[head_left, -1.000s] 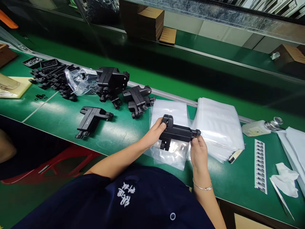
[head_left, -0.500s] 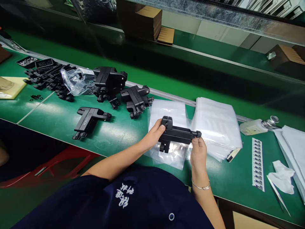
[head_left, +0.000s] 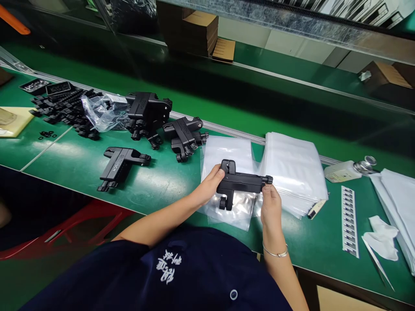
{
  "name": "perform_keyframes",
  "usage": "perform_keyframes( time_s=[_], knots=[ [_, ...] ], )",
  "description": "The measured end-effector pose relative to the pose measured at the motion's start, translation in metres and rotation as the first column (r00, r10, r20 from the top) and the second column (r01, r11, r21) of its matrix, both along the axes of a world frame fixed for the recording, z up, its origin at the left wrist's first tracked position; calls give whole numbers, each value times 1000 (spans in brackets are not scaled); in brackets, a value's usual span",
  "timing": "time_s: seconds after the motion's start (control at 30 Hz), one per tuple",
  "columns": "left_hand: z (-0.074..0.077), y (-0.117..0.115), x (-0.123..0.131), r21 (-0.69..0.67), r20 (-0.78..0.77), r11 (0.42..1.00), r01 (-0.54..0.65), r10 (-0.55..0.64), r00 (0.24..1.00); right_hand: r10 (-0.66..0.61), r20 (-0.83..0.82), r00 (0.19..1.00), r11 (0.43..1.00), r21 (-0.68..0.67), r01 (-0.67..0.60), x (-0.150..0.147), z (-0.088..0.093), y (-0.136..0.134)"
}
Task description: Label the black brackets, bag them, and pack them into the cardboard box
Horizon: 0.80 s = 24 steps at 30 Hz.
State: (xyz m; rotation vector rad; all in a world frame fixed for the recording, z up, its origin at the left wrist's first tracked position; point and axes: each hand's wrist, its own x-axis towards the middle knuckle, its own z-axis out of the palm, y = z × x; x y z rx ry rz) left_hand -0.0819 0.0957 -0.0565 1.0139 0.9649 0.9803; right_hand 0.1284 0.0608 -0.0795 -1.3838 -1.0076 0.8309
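Note:
Between my two hands is a black plastic clamp-like bracket with jaws at one end and a small knob at the other. My left hand is closed around its jaw end. The thumb and fingers of my right hand pinch the opposite end, by the knob. Beneath the bracket lie clear plastic bags. A similar bracket marked BOSCH rests to the left, and more such brackets are piled behind it.
A stack of plastic bags stands right of my hands. Farther right are a pump bottle, a label strip, tweezers and a crumpled white cloth. Black knobbed parts heap at the left. A metal-edged shelf hangs above.
The bracket has turned slightly in my hands, its lower arm now showing more plainly. Both hands keep hold of it. The camera view has shifted a little.

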Motion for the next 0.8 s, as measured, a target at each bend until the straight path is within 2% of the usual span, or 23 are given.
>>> perform_keyframes(
  time_s=[0.07,0.13,0.2,0.3,0.43,0.6,0.8],
  knots=[
    [0,0,0,-31,-4,999,-19,19,1000,-105,152,983,993,69,96,-2,9,-5],
    [0,0,0,-9,-36,1000,-23,23,999,-206,348,915,966,224,132,-8,19,-11],
    [0,-1,1,51,-72,999,-10,14,997,-194,530,826,941,339,3,-20,29,-14],
    [1,-3,6,143,-95,990,18,-4,995,-89,689,719,906,356,-229,-40,36,-11],
    [0,-6,9,178,-94,984,21,-4,996,-55,744,666,892,336,-302,-53,32,-4],
    [-2,-6,8,190,-86,982,17,-1,996,-16,703,711,890,334,-311,-50,30,-4],
    [-1,-7,9,170,-87,985,14,1,996,1,720,694,896,308,-320,-48,31,-6]
  ],
)
